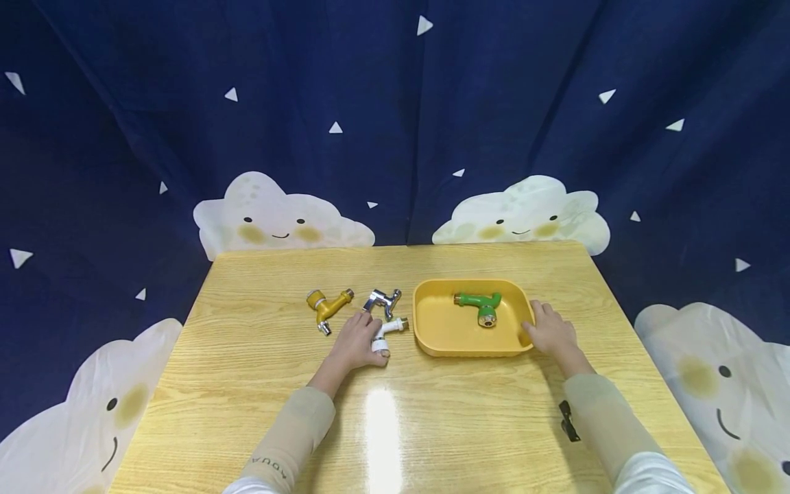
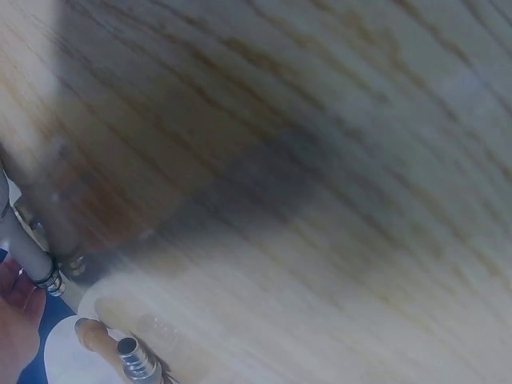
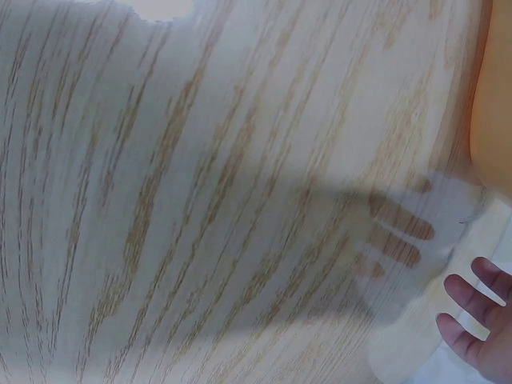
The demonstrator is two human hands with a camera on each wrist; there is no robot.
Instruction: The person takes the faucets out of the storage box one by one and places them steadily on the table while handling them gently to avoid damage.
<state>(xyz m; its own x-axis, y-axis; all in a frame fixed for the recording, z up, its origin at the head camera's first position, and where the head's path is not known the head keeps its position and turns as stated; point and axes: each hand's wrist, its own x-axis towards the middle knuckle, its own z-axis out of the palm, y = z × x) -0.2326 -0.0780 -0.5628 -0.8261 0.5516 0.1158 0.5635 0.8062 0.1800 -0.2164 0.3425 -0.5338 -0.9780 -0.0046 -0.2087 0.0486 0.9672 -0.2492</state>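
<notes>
My left hand (image 1: 359, 339) grips a white tap (image 1: 390, 328), its threaded brass end pointing right toward the tray. In the left wrist view, the fingers (image 2: 18, 312) curl about the white tap (image 2: 28, 254) at the left edge. A chrome tap (image 1: 384, 300) lies just beyond that hand. Left of it is a yellow tap (image 1: 333, 307) with metal ends. At the right, my right hand (image 1: 553, 334) holds the rim of a yellow tray (image 1: 444, 344), thumb inside and fingers outside. A green tap (image 1: 481, 302) lies inside the tray.
The wooden table (image 1: 259, 384) ends at a dark blue curtain (image 1: 395, 103) with cloud prints. A small black object (image 1: 568, 421) lies beside the right forearm. Bright glare (image 1: 382, 439) crosses the tabletop near the front.
</notes>
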